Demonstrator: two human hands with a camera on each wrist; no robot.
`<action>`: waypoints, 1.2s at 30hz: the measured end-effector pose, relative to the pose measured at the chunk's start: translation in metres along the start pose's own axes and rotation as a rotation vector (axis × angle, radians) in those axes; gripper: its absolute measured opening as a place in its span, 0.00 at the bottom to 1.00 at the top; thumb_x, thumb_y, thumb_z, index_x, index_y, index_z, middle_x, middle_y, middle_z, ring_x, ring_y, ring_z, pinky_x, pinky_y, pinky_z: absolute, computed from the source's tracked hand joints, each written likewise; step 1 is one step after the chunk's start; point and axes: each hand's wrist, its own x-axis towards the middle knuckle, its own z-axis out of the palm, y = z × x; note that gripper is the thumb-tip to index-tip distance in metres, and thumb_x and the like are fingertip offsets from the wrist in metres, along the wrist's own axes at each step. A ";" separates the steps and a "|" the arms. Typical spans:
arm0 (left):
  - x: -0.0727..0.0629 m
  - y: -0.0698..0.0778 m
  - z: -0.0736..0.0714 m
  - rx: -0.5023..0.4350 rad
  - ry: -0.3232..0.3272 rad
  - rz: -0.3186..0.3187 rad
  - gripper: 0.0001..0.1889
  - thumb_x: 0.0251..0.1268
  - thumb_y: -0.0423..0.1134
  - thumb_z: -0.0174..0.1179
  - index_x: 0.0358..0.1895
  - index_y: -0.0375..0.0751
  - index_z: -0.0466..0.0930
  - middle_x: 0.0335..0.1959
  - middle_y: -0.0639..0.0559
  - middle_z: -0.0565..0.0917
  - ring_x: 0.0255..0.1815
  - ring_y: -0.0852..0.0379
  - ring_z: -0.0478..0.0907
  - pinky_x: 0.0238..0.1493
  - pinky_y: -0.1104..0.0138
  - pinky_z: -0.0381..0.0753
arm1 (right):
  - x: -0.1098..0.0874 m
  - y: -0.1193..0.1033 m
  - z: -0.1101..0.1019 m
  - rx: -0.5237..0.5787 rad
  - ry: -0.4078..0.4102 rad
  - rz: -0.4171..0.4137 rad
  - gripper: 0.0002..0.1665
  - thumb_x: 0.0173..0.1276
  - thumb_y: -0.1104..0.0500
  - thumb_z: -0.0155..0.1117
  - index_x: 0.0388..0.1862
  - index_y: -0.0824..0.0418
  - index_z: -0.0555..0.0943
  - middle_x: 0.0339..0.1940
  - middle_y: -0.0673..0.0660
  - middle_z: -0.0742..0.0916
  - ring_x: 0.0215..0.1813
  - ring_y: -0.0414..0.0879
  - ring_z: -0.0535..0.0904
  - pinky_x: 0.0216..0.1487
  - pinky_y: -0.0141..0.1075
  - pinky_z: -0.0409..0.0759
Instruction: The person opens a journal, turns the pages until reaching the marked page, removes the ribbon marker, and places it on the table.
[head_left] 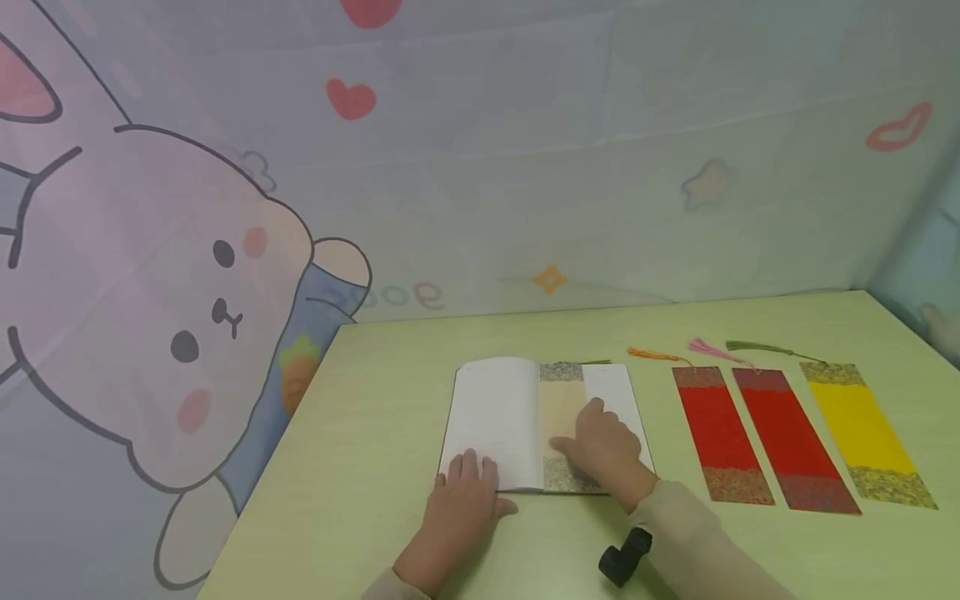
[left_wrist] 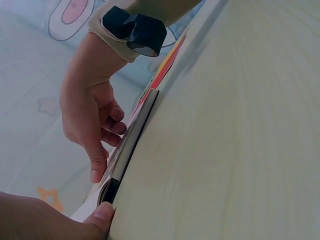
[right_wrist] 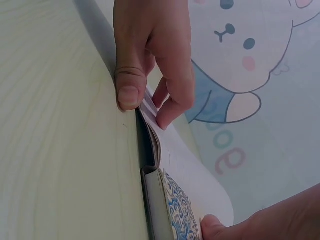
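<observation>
A book (head_left: pixel 495 425) lies open on the table, white pages up. On its right page, close to the spine, is a beige bookmark (head_left: pixel 558 412) with patterned ends; a green tassel (head_left: pixel 596 362) sticks out at the top. My left hand (head_left: pixel 462 500) rests on the lower left page, fingers spread forward and thumb at the book's near edge. My right hand (head_left: pixel 609 446) lies over the bookmark and right page, its thumb (left_wrist: pixel 97 167) extended onto the bookmark and the other fingers loosely bent. In the right wrist view, the bookmark's patterned end (right_wrist: pixel 180 207) shows beside that thumb.
Right of the book lie a red bookmark (head_left: pixel 716 429) with an orange tassel, another red bookmark (head_left: pixel 795 433) with a pink tassel, and a yellow bookmark (head_left: pixel 862 425) with a green tassel. A printed cloth (head_left: pixel 480 192) hangs behind the table (head_left: pixel 352 417). A black device (head_left: pixel 626 557) sits at my right wrist.
</observation>
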 end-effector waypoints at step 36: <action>-0.001 0.000 0.001 0.020 0.018 0.001 0.33 0.54 0.63 0.55 0.49 0.35 0.73 0.46 0.40 0.73 0.47 0.46 0.70 0.38 0.54 0.75 | 0.009 0.008 -0.012 0.431 -0.037 -0.037 0.18 0.59 0.60 0.60 0.44 0.71 0.70 0.33 0.62 0.79 0.20 0.47 0.74 0.23 0.37 0.74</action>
